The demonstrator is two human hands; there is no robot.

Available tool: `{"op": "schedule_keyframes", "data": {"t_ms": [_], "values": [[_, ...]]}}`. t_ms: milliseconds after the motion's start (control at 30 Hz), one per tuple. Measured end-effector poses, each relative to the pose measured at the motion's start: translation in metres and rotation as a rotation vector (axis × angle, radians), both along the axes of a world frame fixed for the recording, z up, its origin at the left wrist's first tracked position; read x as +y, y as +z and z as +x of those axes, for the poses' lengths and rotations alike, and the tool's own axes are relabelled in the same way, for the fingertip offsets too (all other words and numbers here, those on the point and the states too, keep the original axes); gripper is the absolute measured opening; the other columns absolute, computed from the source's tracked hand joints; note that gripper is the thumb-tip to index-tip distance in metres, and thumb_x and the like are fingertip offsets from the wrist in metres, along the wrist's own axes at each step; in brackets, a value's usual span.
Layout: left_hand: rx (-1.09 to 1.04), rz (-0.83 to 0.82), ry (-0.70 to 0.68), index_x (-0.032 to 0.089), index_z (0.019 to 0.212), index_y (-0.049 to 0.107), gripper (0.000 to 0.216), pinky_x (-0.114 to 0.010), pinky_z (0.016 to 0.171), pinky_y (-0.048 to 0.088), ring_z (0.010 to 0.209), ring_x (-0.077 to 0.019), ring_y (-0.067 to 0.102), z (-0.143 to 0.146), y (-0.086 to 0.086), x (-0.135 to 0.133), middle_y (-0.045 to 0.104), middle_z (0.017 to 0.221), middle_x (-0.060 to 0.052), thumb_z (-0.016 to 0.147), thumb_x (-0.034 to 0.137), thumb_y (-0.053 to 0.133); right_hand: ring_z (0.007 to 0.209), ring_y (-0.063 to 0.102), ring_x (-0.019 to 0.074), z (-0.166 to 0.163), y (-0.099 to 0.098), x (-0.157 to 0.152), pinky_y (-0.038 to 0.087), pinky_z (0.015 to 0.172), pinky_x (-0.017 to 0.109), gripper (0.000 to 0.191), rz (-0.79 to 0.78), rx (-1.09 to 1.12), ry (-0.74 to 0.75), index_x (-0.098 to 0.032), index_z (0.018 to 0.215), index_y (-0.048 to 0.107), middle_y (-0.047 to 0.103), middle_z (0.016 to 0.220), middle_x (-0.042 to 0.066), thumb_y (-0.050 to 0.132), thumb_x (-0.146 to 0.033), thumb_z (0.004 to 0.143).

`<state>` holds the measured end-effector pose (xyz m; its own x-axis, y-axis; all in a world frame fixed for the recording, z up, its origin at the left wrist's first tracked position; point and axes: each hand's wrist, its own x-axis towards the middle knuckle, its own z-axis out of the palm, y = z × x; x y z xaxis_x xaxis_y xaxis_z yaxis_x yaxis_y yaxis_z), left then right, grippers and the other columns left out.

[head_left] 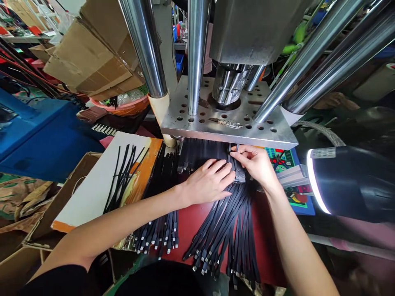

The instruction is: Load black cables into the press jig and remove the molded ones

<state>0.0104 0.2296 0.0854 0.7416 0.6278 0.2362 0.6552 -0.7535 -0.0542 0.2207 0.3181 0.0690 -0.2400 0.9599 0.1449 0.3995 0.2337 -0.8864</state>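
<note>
Flat black USB cables (216, 230) fan out toward me from a dark metal mould block (197, 154) under the press plate (228, 133). My left hand (211, 183) lies with its fingers stretched over the front of the block and the cable ends there. At the block's right end, my right hand (256, 162) has thumb and forefinger pinched together on the end of a black cable; the fingertips partly hide it. More black cables (160, 234) with silvery plugs hang over the red work surface (268, 246) at the left.
Thick steel columns (194, 57) and a ram (230, 84) stand above the hands. A lit lamp (345, 185) is close on the right, before a green-and-blue control panel (290, 164). Loose cables lie on a white board (89, 193) at left, beside a cardboard box (70, 181).
</note>
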Motion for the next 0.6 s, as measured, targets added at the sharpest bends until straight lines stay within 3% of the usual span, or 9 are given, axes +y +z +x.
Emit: {"op": "schedule_keyframes", "data": {"t_ms": [167, 267, 367, 467, 533, 600], "values": [[-0.116, -0.043, 0.091, 0.013, 0.143, 0.066, 0.053, -0.052, 0.129, 0.040, 0.152, -0.0350, 0.055, 0.007, -0.009, -0.010, 0.066, 0.156, -0.021, 0.108, 0.053, 0.065, 0.055, 0.044, 0.0141, 0.001, -0.005, 0.000, 0.035, 0.056, 0.031, 0.044, 0.032, -0.020, -0.043, -0.020, 0.097, 0.079, 0.058, 0.064, -0.003, 0.078, -0.063, 0.085], [-0.115, -0.024, 0.124, 0.015, 0.149, 0.063, 0.054, -0.053, 0.131, 0.039, 0.155, -0.0345, 0.054, 0.011, -0.013, -0.015, 0.065, 0.158, -0.020, 0.109, 0.052, 0.063, 0.054, 0.042, 0.0143, 0.000, -0.004, -0.002, 0.037, 0.057, 0.032, 0.040, 0.061, -0.046, -0.080, -0.021, 0.092, 0.078, 0.059, 0.063, -0.002, 0.077, -0.061, 0.088], [-0.065, 0.014, 0.165, 0.013, 0.150, 0.062, 0.054, -0.054, 0.130, 0.040, 0.156, -0.0359, 0.054, 0.016, -0.013, -0.019, 0.064, 0.159, -0.022, 0.109, 0.046, 0.066, 0.059, 0.055, 0.0164, 0.005, 0.002, -0.014, 0.048, 0.062, 0.034, 0.035, 0.101, -0.071, -0.106, -0.021, 0.098, 0.078, 0.075, 0.088, 0.006, 0.073, -0.055, 0.094], [-0.032, 0.023, 0.174, 0.011, 0.152, 0.061, 0.056, -0.055, 0.131, 0.039, 0.157, -0.0366, 0.053, 0.019, -0.013, -0.023, 0.060, 0.164, -0.024, 0.108, 0.045, 0.066, 0.085, 0.072, 0.0215, 0.018, 0.005, -0.041, 0.059, 0.079, 0.038, 0.034, 0.235, -0.245, -0.048, -0.022, 0.121, 0.082, 0.075, 0.123, 0.013, 0.056, -0.037, 0.105], [-0.022, 0.013, 0.173, 0.012, 0.154, 0.059, 0.059, -0.055, 0.131, 0.039, 0.158, -0.0370, 0.052, 0.020, -0.012, -0.025, 0.057, 0.166, -0.024, 0.108, 0.047, 0.067, 0.097, 0.074, 0.0244, 0.026, 0.004, -0.061, 0.060, 0.084, 0.039, 0.042, 0.343, -0.448, -0.008, -0.023, 0.124, 0.084, 0.071, 0.128, 0.015, 0.047, -0.024, 0.105], [-0.019, -0.013, 0.183, 0.009, 0.157, 0.056, 0.066, -0.057, 0.131, 0.038, 0.159, -0.0394, 0.050, 0.021, -0.010, -0.025, 0.054, 0.169, -0.026, 0.107, 0.051, 0.068, 0.096, 0.073, 0.0263, 0.028, 0.002, -0.075, 0.059, 0.078, 0.038, 0.047, 0.398, -0.637, -0.001, -0.024, 0.126, 0.086, 0.069, 0.126, 0.016, 0.044, -0.018, 0.103]]}}
